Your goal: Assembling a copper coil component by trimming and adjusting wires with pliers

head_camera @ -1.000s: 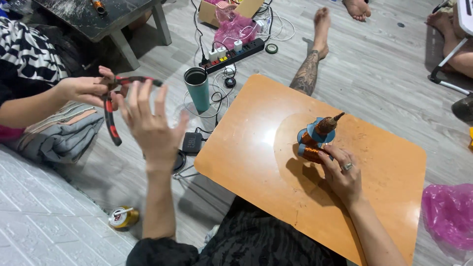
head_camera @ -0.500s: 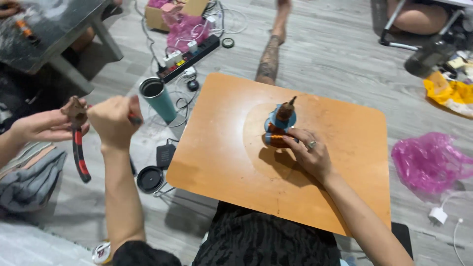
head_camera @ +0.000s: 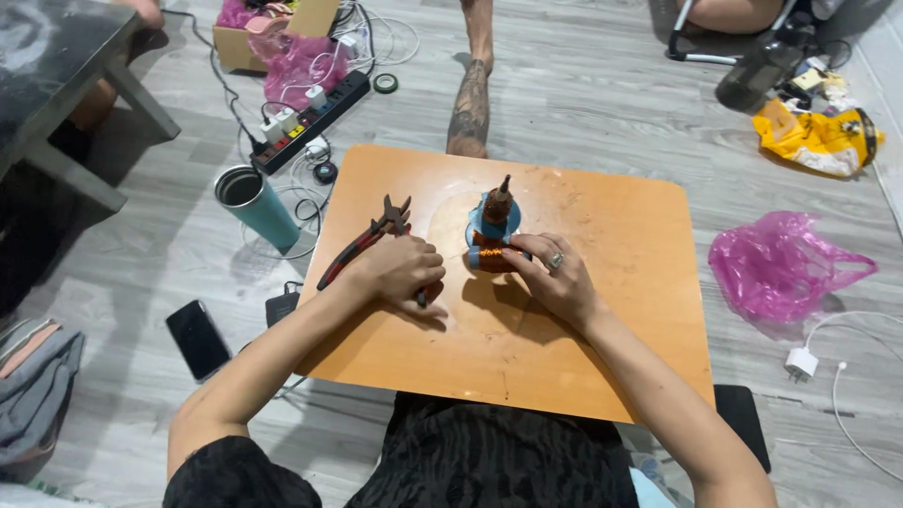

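My left hand (head_camera: 400,271) grips a pair of pliers (head_camera: 365,242) with red and black handles, jaws pointing up and away over the orange board (head_camera: 602,282). My right hand (head_camera: 555,277) holds a blue motor part with copper wire windings (head_camera: 491,235) standing upright on the board, fingers wrapped on its lower coil. The pliers' jaws are just left of the part, not touching it.
A teal tumbler (head_camera: 259,205) stands on the floor left of the board. A power strip (head_camera: 310,118) with plugs, a black phone (head_camera: 198,339), a pink bag (head_camera: 785,268), a yellow bag (head_camera: 818,136) and a charger (head_camera: 804,362) lie around. Someone's bare leg (head_camera: 470,103) stretches beyond the board.
My left hand took the pliers from another person's hand at the left and brought them onto the board beside the motor part. My right hand stayed on the part.
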